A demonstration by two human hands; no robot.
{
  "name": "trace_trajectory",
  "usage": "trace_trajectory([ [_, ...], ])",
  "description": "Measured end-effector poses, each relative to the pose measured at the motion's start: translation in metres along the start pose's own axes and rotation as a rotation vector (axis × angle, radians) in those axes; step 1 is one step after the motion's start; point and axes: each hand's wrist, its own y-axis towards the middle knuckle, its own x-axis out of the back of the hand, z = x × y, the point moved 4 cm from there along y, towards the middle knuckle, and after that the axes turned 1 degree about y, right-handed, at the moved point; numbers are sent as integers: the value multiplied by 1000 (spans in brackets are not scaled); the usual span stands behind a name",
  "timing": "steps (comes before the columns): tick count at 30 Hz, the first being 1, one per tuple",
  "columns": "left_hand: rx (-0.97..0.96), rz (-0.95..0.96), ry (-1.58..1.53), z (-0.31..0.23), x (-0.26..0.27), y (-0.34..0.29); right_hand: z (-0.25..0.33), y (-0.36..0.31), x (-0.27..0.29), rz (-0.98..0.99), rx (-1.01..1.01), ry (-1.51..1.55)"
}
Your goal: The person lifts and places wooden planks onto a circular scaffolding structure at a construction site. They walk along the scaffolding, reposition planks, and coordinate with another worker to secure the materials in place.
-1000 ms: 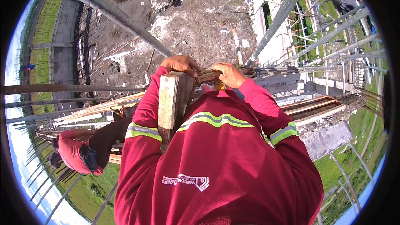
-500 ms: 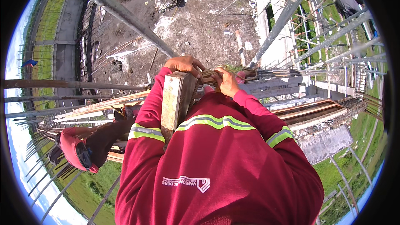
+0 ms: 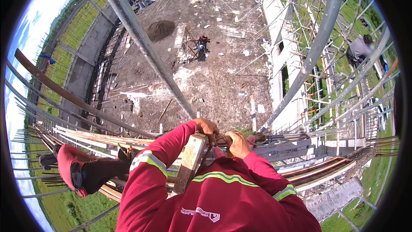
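the rope [image 3: 221, 139] lies crosswise between left hand [image 3: 206, 129] and right hand [image 3: 238, 144], both gripping it; wood [image 3: 191, 158] runs bodyward, nearer the left.

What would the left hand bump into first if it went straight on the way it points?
Most likely the rope, right beside the left hand, with the right hand just beyond; the exact gap is hard to judge.

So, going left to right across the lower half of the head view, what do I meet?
Bent-over co-worker in a red shirt → left hand → twisted rope → right hand → long wooden frame.
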Motion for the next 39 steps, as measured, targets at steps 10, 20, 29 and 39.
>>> trace_trajectory([
  [10,14,-111,-27,2,-3,-4,-23,-14,-34,146,-54,-41],
  [20,3,-300,-74,-3,-11,-21,-42,-5,-28,346,-238,66],
  [29,-82,-366,-64,-1,-19,-22,3,9,-21,364,-1,-29],
  [39,-55,-471,-127,-7,-32,-34,-29,-5,23,440,-204,-68],
])
